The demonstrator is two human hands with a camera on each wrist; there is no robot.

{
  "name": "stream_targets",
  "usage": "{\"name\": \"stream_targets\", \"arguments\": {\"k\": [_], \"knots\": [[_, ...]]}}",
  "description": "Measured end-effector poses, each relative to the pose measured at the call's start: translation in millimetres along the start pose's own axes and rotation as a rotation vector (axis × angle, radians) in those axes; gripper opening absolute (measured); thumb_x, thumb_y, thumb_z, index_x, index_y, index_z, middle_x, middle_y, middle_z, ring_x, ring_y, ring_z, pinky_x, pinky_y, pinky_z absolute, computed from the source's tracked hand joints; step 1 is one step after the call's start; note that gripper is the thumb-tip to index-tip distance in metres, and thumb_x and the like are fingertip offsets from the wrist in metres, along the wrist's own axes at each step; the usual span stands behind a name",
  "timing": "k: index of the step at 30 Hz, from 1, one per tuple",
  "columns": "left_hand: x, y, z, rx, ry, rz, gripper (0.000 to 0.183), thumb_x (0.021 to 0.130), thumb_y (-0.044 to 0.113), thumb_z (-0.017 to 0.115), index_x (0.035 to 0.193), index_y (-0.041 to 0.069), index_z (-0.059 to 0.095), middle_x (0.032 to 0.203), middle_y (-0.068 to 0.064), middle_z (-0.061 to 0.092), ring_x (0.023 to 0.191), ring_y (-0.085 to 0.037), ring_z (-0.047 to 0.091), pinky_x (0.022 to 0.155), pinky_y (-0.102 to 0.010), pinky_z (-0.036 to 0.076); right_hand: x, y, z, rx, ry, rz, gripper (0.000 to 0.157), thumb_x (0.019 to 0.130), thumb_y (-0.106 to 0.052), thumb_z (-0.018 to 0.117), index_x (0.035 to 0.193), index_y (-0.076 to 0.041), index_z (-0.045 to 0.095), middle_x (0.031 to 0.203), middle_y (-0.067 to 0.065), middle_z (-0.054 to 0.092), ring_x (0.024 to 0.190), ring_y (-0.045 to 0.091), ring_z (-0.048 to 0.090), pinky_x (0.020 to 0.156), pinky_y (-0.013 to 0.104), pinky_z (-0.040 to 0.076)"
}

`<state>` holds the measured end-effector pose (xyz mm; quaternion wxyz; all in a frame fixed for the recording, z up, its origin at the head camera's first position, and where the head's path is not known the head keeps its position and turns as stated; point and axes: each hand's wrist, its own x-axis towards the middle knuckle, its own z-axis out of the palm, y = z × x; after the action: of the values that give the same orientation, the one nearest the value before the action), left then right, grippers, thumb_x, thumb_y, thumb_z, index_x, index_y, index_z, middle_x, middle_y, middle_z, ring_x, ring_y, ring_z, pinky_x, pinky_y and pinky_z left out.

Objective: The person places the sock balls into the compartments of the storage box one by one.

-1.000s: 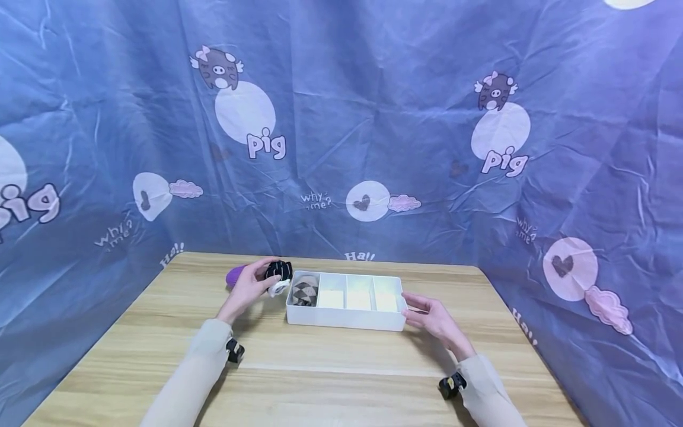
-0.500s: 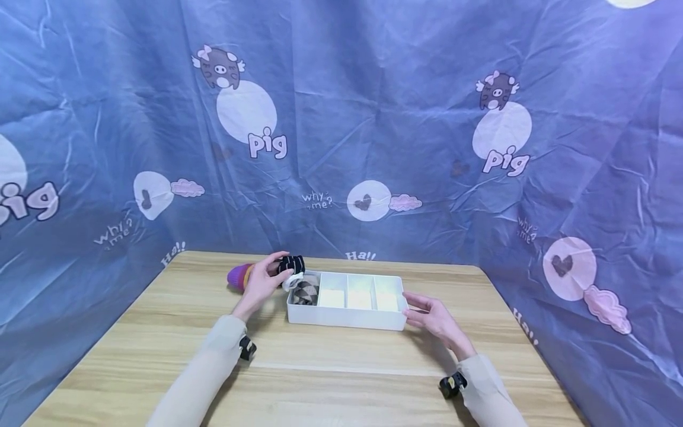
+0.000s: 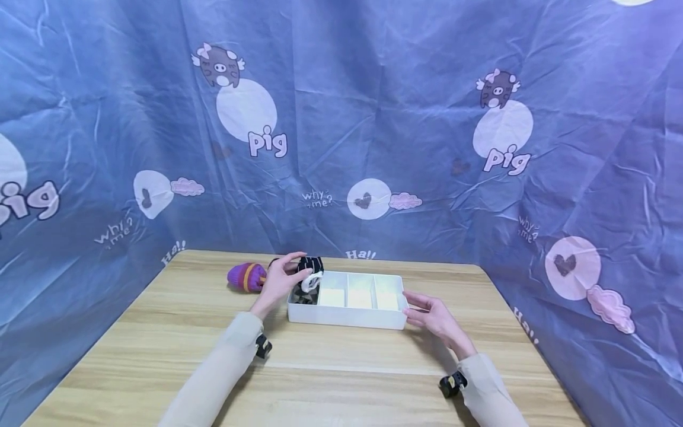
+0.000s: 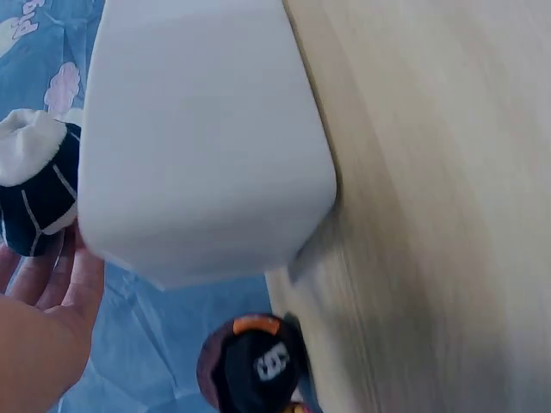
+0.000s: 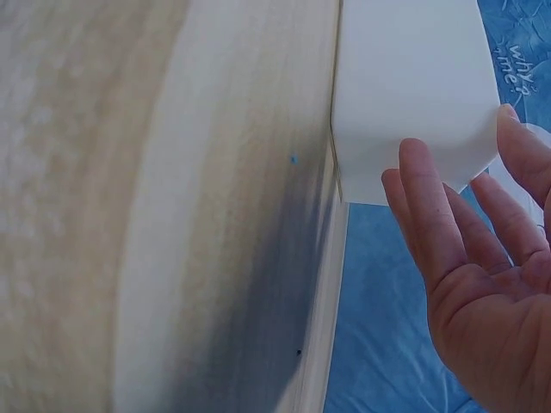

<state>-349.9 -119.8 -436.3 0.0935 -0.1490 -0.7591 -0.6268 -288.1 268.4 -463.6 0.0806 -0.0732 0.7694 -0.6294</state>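
My left hand [image 3: 277,287] grips a rolled black sock [image 3: 312,264] with white lines and a white cuff, over the leftmost compartment of a white divided box [image 3: 347,317]. In the left wrist view the black sock [image 4: 43,194] shows beside the box wall, fingers behind it. Below it, partly hidden, lies a rolled brown-checked sock [image 3: 304,296] inside that compartment. My right hand [image 3: 436,319] touches the box's right end with fingers extended; in the right wrist view its fingertips are at the white end wall [image 5: 413,77].
A purple rolled sock [image 3: 245,277] with an orange stripe lies on the wooden table [image 3: 341,379] left of the box. Close by, a dark rolled sock [image 4: 254,366] with white lettering shows in the left wrist view. Blue printed cloth [image 3: 341,130] hangs behind the table.
My left hand has carried the black sock rightward from beside the box to over its leftmost compartment, uncovering more of the purple sock. My right hand has stayed at the box's end.
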Motion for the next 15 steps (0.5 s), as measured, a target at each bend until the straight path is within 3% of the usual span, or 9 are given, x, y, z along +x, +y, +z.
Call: {"name": "stream_targets", "arguments": {"k": [9,15], "knots": [[0.6,1.8,27.1,0.068,0.023,-0.030,0.046,0.080,0.027,0.082,0.121,0.011,0.069,0.104,-0.016,0.073,0.098,-0.022,0.068,0.077,-0.024,0.053,0,1,-0.5,-0.008,0.000,-0.002,0.062,0.092,-0.006,0.066,0.145,0.008,0.037,0.149,0.034,0.034,0.116,0.029,0.061,0.095,0.039,0.053],[2.2,-1.9,39.2,0.043,0.011,-0.047,0.047,0.078,0.027,0.083,0.118,0.009,0.069,0.100,-0.015,0.074,0.091,-0.018,0.068,0.073,-0.027,0.055,0,1,0.2,-0.007,-0.002,-0.001,0.062,0.092,-0.006,0.066,0.145,0.008,0.037,0.149,0.034,0.034,0.117,0.031,0.060,0.095,0.039,0.054]]}}
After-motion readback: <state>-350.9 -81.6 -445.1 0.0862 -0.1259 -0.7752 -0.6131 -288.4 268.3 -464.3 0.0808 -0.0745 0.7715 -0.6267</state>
